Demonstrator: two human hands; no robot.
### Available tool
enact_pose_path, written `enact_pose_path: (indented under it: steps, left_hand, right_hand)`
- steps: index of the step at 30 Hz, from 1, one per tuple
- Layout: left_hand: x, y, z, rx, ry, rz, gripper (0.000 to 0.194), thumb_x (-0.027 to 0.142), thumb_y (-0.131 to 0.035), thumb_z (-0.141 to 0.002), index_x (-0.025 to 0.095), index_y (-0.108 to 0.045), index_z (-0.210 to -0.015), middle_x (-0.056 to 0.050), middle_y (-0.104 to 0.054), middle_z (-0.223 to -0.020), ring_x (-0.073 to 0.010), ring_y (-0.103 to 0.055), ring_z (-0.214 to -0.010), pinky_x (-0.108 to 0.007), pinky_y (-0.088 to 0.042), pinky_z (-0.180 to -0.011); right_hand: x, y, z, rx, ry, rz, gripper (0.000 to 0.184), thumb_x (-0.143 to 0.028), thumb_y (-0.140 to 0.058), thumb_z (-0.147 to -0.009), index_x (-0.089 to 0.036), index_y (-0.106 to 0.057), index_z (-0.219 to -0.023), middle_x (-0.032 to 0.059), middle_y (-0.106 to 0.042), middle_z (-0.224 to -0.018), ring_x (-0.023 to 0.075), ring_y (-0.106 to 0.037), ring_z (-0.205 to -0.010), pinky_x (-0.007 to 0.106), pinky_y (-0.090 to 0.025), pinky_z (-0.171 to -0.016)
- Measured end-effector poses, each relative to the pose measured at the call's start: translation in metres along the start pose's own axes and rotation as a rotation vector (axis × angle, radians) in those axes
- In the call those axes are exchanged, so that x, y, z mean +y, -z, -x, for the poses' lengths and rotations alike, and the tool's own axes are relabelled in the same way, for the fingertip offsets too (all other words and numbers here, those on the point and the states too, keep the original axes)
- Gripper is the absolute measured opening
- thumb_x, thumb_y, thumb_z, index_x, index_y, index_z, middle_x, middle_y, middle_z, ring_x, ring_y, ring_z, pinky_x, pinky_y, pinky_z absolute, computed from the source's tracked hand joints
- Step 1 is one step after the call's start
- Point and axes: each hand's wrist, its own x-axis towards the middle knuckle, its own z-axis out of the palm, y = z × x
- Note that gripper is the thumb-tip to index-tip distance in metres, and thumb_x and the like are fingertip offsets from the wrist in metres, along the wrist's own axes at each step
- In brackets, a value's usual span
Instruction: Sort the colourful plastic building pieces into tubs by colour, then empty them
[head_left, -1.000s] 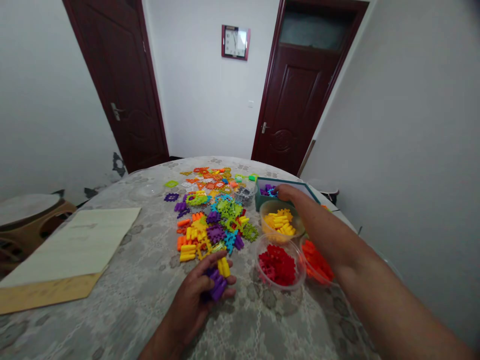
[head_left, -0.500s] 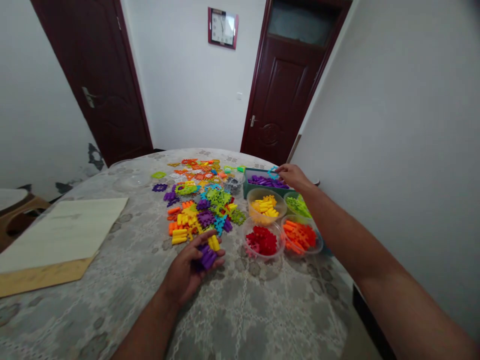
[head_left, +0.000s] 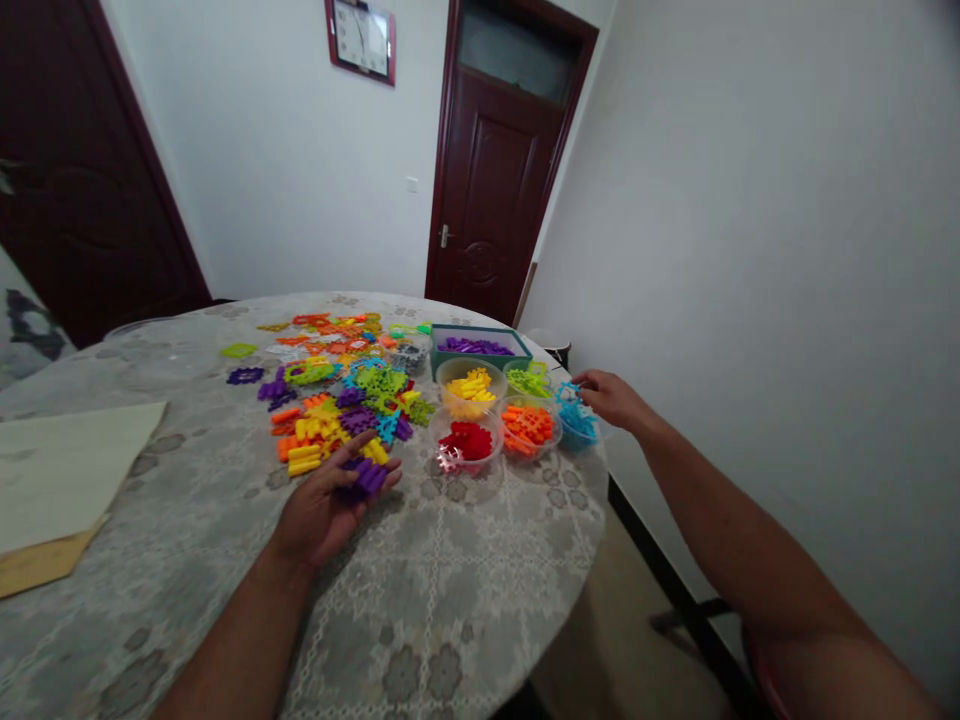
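Low over the near side of the table, my left hand [head_left: 319, 505] curls around several purple plastic building pieces [head_left: 367, 478] and a few yellow tube-shaped ones [head_left: 375, 452]. To the right, my right hand [head_left: 615, 400] is at a clear bowl of blue pieces [head_left: 577, 425]. Its fingertips are pinched on a light blue openwork piece [head_left: 568, 393] at the bowl's top; whether that piece touches the others I cannot tell. Beyond my left hand lies a mixed pile of coloured pieces [head_left: 360, 415], among them yellow, orange, purple, green and blue.
Bowls hold red pieces [head_left: 469, 440], orange pieces [head_left: 529, 425], yellow pieces [head_left: 472, 388] and green pieces [head_left: 529, 380]. Behind them is a green-rimmed box [head_left: 519, 352] of purple pieces. A small bowl [head_left: 409, 352] holds grey pieces. Paper sheets [head_left: 71, 460] lie left. The table's edge [head_left: 596, 530] curves at right.
My right hand has moved from the box of purple pieces to the blue bowl, carrying a light blue piece. My left hand keeps its pieces. The view has turned right.
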Motion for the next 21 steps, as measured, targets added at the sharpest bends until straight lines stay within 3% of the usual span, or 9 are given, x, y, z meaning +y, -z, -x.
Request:
enact_pose_path:
  steps: [8, 14, 18, 21]
  left_hand:
    - [-0.003, 0.003, -0.004, -0.043, -0.019, -0.016, 0.072, 0.003, -0.067, -0.084, 0.018, -0.053, -0.153, -0.018, -0.077, -0.113, -0.0337, -0.078, -0.109, -0.049, -0.067, -0.093]
    - [-0.005, 0.001, 0.002, -0.085, 0.016, 0.042, 0.076, 0.004, -0.069, -0.085, 0.012, -0.046, -0.157, -0.020, -0.077, -0.111, -0.0324, -0.078, -0.109, -0.049, -0.065, -0.098]
    - [-0.006, 0.004, 0.001, -0.100, 0.027, 0.087, 0.075, 0.009, -0.066, -0.088, 0.012, -0.042, -0.160, -0.020, -0.077, -0.113, -0.0327, -0.078, -0.109, -0.048, -0.065, -0.098]
    - [-0.005, 0.003, 0.002, -0.102, 0.022, 0.102, 0.077, 0.011, -0.066, -0.089, 0.010, -0.039, -0.161, -0.021, -0.077, -0.115, -0.0332, -0.078, -0.109, -0.048, -0.064, -0.098]
  right_hand:
    - [0.038, 0.010, 0.035, 0.087, -0.055, 0.079, 0.026, -0.015, -0.059, -0.080, -0.020, -0.076, -0.099, 0.0060, -0.081, -0.096, 0.0196, -0.072, -0.089, 0.029, -0.055, -0.084]
    - [0.047, 0.000, 0.034, 0.076, -0.090, 0.027, 0.029, -0.024, -0.056, -0.076, -0.018, -0.075, -0.098, 0.0097, -0.080, -0.093, 0.0213, -0.072, -0.080, 0.031, -0.056, -0.072]
    - [0.067, -0.004, 0.027, 0.110, -0.167, -0.087, 0.030, -0.031, -0.059, -0.068, -0.021, -0.074, -0.092, 0.0087, -0.079, -0.088, 0.0234, -0.072, -0.077, 0.031, -0.054, -0.064]
    - [0.082, -0.006, 0.026, 0.142, -0.138, -0.042, 0.025, -0.032, -0.058, -0.067, -0.024, -0.073, -0.085, 0.0094, -0.079, -0.086, 0.0265, -0.073, -0.079, 0.035, -0.055, -0.066]
